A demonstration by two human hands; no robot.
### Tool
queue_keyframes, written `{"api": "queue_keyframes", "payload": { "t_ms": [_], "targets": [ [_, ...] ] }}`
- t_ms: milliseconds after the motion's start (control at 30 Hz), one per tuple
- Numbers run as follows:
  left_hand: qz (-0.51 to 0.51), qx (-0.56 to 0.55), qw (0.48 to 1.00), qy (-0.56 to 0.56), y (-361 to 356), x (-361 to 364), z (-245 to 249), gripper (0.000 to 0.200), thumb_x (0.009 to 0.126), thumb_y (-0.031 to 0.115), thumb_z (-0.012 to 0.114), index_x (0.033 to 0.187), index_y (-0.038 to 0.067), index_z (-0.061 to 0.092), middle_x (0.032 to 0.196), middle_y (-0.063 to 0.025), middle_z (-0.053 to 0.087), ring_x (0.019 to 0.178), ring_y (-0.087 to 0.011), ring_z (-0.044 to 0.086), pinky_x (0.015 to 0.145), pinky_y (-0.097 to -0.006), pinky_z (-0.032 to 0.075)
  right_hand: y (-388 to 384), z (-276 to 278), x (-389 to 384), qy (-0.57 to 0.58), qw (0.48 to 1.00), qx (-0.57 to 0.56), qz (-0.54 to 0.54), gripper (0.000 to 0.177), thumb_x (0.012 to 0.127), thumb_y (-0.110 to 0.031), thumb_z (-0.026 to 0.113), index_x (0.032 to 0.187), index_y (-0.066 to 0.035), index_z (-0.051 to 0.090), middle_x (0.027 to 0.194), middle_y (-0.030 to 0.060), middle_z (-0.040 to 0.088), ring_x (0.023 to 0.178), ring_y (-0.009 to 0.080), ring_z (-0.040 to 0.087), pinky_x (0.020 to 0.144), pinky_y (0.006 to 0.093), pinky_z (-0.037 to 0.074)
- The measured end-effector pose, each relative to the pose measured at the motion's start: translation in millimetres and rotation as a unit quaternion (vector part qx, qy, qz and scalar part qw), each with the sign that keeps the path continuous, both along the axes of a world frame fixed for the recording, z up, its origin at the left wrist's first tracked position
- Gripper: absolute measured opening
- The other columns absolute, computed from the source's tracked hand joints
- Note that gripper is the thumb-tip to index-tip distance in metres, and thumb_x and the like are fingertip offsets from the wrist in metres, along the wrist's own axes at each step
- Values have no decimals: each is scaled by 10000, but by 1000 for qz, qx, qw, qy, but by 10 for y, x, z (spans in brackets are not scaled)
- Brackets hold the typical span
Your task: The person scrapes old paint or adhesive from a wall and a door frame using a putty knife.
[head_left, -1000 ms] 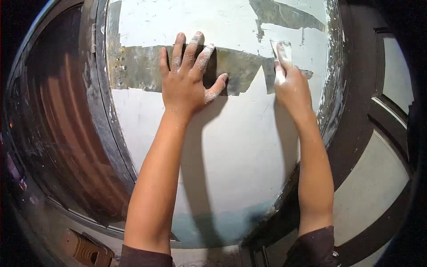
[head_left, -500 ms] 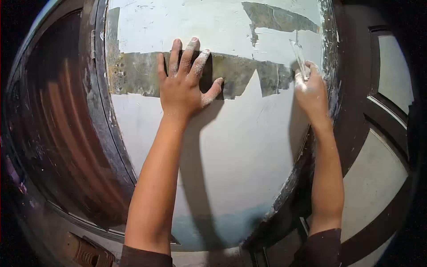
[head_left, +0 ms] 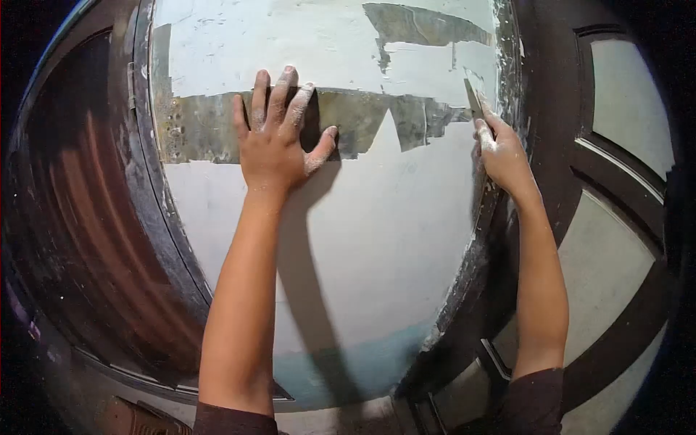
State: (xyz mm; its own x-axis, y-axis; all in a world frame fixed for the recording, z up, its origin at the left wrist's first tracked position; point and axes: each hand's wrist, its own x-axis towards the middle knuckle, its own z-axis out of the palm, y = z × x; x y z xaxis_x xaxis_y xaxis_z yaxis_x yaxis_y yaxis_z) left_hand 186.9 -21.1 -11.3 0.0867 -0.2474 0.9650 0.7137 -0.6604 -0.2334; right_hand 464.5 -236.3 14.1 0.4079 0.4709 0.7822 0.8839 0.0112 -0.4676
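My left hand [head_left: 274, 156] is spread with its fingers apart against the wall [head_left: 348, 232], over a grey-brown bare band [head_left: 210, 127] between white coated areas. White powder coats several of its fingertips and the thumb. My right hand [head_left: 504, 152], also dusted white, is closed around a putty knife [head_left: 473, 94] near the wall's right edge. The blade points up and slightly left, with white paste smeared at its tip. Most of the knife's handle is hidden in my fingers. A pointed white patch [head_left: 388, 134] juts up into the band between my hands.
A dark frame with a reddish-brown panel [head_left: 94, 217] stands left of the wall. On the right is a dark panelled door [head_left: 551, 138] with pale insets. Another bare grey patch [head_left: 428, 27] lies at the upper right. A brown object [head_left: 138, 419] sits at the lower left.
The whole view has shifted, so the wall appears further left. My right hand has moved slightly right and down against the wall, and the putty knife has turned. My left hand stays put.
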Motion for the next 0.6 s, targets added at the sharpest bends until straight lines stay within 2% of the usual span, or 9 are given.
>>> {"api": "queue_keyframes", "payload": {
  "t_ms": [67,133,167,200,333,467,600],
  "targets": [
    [-1,14,1000,-2,24,5,12,623,849,503,750,1400,242,618,1600,5,499,1533,-287,373,1245,-558,199,59,-138,124,17,999,37,7,433,1051,-232,570,1406,14,587,1174,306,703,1044,423,695,928,408,512],
    [7,12,1000,-2,30,9,-4,618,855,507,746,1398,242,619,1605,7,492,1535,-286,370,1244,-560,200,45,-231,95,-15,997,72,-17,396,1050,-253,587,1368,-22,636,1087,293,722,971,413,716,879,412,528],
    [6,15,1000,1,27,3,-5,617,861,514,743,1397,237,616,1609,6,485,1536,-289,368,1241,-568,205,45,-248,141,-44,994,60,-80,337,1045,-254,595,1282,-35,694,1002,286,727,912,421,728,844,431,541],
    [14,8,1000,5,-1,-3,0,622,868,516,739,1405,231,609,1613,3,478,1539,-291,362,1242,-573,201,65,-321,117,-48,990,114,-73,308,1029,-238,605,1198,-6,716,978,294,721,894,445,724,815,453,546],
    [23,5,1000,3,11,9,0,628,840,520,744,1392,245,624,1611,4,481,1534,-286,362,1253,-565,185,189,-553,274,-71,985,153,-43,282,994,-166,580,1162,16,714,954,307,709,889,464,709,791,466,547],
    [34,35,999,4,60,-3,13,633,838,503,760,1396,236,621,1606,-1,490,1541,-277,361,1249,-543,199,222,-343,210,-44,994,93,-27,286,998,-148,532,1175,-11,710,899,320,675,869,492,685,747,516,527],
    [54,20,998,16,-2,-23,33,636,849,493,762,1408,232,609,1610,1,484,1541,-278,362,1242,-560,206,235,-70,245,-71,991,110,-23,274,996,-148,522,1141,-7,707,874,325,662,859,512,669,735,542,516]
  ]
}}
